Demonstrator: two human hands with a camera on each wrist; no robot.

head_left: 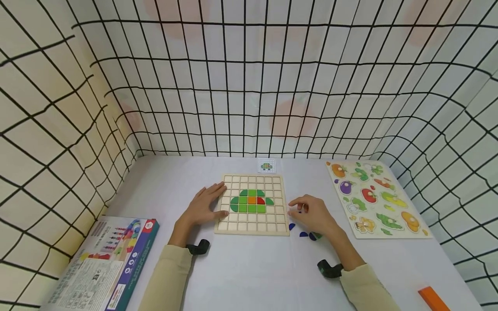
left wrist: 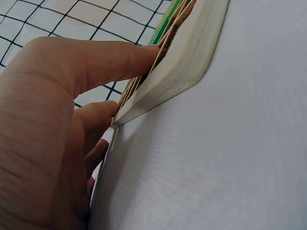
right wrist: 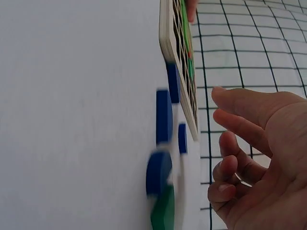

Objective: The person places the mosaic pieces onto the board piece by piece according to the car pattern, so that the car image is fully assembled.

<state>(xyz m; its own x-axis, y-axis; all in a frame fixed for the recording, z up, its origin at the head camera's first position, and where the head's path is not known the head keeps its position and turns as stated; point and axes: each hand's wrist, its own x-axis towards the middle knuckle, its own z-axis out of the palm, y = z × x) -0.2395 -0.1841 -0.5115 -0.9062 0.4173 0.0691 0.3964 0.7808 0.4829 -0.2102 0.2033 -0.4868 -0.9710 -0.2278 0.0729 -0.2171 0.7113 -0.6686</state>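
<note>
A square wooden grid board (head_left: 253, 227) lies flat on the table, with green, orange and red pieces (head_left: 252, 201) set in its middle. My left hand (head_left: 202, 206) rests against the board's left side, its fingers and thumb stretched onto the edge. Just off the right edge hovers my right hand (head_left: 314, 212), fingers loosely bent; in the right wrist view nothing shows between them. Below that hand lie several loose blue pieces (right wrist: 163, 116), some half-round, beside a green piece (right wrist: 164, 211). The hand partly covers these pieces in the head view.
A small picture card (head_left: 266, 166) lies behind the board. To the right is a fruit and vegetable puzzle board (head_left: 352, 206). A printed box (head_left: 97, 276) sits at the left, and an orange block (head_left: 433, 299) at the front right. Black netting (head_left: 245, 90) surrounds the table.
</note>
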